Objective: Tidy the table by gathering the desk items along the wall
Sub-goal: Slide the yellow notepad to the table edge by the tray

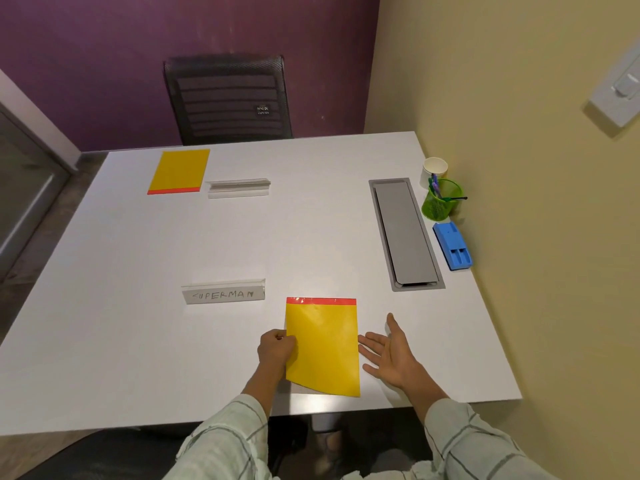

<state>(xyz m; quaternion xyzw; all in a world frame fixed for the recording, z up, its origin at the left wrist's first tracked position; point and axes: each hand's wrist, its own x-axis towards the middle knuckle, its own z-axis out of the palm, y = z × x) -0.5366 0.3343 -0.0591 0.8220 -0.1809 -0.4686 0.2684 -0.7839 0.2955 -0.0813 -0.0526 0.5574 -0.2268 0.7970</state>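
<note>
A yellow pad with a red top strip (322, 344) lies near the table's front edge. My left hand (276, 349) grips its left edge and lifts that side slightly. My right hand (388, 351) is open, palm turned inward, just right of the pad and not touching it. A clear name plate reading SUPERMAN (223, 293) stands left of the pad. A second yellow pad (180, 170) and a second name plate (238, 188) lie at the far side. By the right wall stand a paper cup (434, 169), a green mesh pen holder (440, 200) and a blue stapler (452, 244).
The white table (138, 271) has a grey cable hatch (403, 233) set into it near the right wall. A black mesh chair (228, 98) stands beyond the far edge. The yellow wall (536, 168) runs along the table's right side.
</note>
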